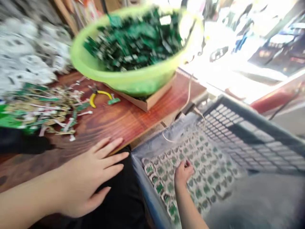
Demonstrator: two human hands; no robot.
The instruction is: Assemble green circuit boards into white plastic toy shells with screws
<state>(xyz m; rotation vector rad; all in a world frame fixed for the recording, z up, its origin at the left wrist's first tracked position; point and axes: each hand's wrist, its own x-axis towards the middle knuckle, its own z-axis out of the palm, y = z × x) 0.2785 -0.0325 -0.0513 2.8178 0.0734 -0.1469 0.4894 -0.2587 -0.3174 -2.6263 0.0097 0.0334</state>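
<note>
My left hand (92, 173) lies flat with its fingers stretched out, resting at the near edge of the wooden table (124, 119); it holds nothing. My right hand (183, 173) reaches down into a crate (250, 133) lined with plastic and rests on rows of small green-and-white circuit parts (205, 173). Its fingers are curled down onto the parts, and what they hold, if anything, is hidden. The picture is blurred by motion.
A light green basin (133, 76) heaped with green circuit boards stands on a flat cardboard box at the back. Yellow-handled pliers (98, 95) lie beside a pile of boards and wire scraps (40, 109) at left. White parts are piled at far left.
</note>
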